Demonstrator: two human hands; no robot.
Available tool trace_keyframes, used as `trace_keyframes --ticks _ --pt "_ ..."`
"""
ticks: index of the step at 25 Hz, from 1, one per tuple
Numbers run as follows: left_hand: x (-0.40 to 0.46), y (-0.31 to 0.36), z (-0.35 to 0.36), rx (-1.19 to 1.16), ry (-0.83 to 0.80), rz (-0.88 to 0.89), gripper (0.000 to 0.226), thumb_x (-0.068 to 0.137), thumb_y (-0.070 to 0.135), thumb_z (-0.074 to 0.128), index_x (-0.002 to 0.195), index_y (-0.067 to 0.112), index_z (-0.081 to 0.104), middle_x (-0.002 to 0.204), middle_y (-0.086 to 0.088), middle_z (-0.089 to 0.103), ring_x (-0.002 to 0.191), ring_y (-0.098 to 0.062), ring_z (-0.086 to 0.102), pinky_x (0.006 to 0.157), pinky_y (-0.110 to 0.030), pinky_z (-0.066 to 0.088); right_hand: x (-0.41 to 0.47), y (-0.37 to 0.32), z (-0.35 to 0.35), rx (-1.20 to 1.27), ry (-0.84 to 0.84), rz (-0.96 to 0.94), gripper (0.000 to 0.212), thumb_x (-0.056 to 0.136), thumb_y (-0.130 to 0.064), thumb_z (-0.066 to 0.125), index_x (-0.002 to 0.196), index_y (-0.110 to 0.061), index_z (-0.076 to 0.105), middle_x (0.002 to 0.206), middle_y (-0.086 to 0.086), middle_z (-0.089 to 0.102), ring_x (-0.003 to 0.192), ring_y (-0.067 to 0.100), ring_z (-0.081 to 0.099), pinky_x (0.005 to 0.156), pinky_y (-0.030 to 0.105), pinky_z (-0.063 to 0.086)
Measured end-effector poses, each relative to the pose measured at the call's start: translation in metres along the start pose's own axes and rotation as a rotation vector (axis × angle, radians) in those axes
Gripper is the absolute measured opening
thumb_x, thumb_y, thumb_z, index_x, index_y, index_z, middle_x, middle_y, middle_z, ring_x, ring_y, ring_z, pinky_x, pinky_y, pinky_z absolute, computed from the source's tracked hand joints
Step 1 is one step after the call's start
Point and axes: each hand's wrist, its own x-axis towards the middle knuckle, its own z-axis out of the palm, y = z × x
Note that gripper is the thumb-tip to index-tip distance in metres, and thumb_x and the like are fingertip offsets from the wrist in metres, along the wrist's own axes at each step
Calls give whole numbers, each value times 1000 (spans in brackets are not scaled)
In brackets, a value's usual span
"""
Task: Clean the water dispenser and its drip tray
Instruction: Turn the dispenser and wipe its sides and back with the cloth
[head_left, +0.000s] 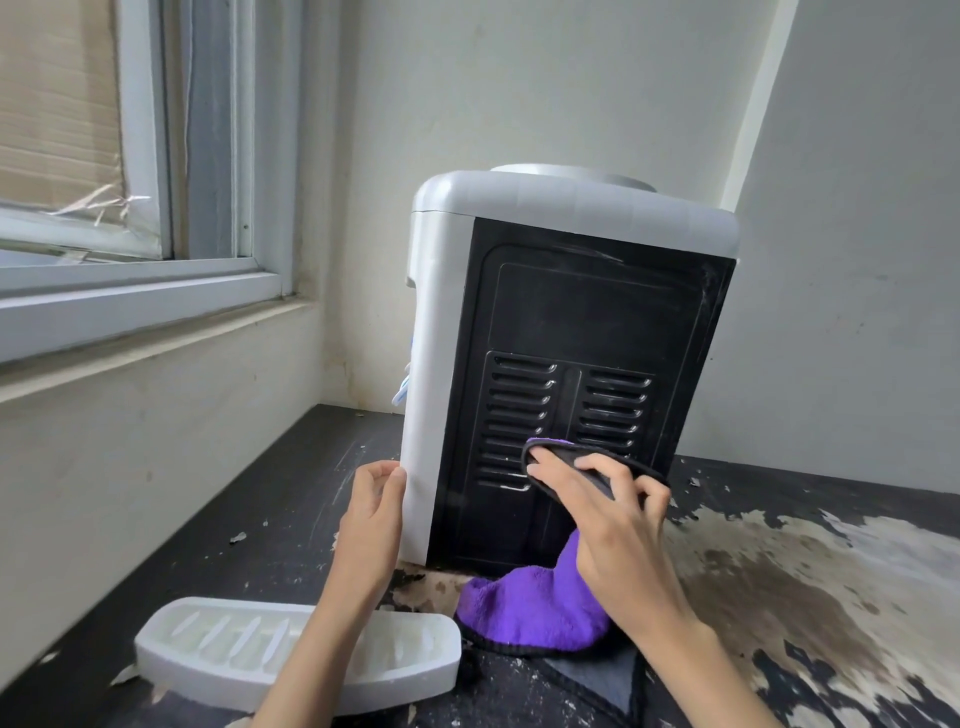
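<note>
Gripping a fold of the purple cloth (535, 608), my right hand (613, 525) pinches it between curled fingers and thumb and presses it against the vent slats low on the black back panel (582, 322) of the water dispenser (571, 208), the part where dust looks likeliest to lodge. My left hand (371, 514) steadies the unit, fingers curled round its white rear corner edge, seemingly so the wiping pressure does not push it along the table (218, 519). With its back towards me, the dispenser stands upright near the wall corner, beside the window sill (140, 338); pale blue tap levers (402, 389) peep out at the far left side. Loose cloth trails down from my palm and pools on the table at the dispenser's foot. Already taken off the machine, the white drip tray (208, 649) lies on the table just in front of me, under my left forearm, waiting its turn or perhaps finished; I cannot tell which.
</note>
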Motion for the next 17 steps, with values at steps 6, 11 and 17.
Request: trace_keyframes --ticks 6,11,17 --pt "0 1 0 -8 0 10 45 75 52 35 105 23 53 102 15 57 101 -13 53 95 -46 44 14 -32 3 50 166 177 61 59 13 47 104 -25 61 98 -19 65 95 12 49 74 28 15" --pt "0 1 -1 -2 -3 9 19 98 35 41 105 22 53 102 14 57 101 -12 53 96 -45 43 9 -25 -2 23 157 199 63 62 12 45 107 -27 61 100 -20 66 96 11 48 75 28 13" --pt "-1 2 -2 16 -7 7 19 99 32 39 107 21 52 103 14 56 104 -15 52 96 -44 43 15 -41 1 104 110 228 66 59 14 43 108 -27 58 104 -19 64 101 11 49 73 28 13"
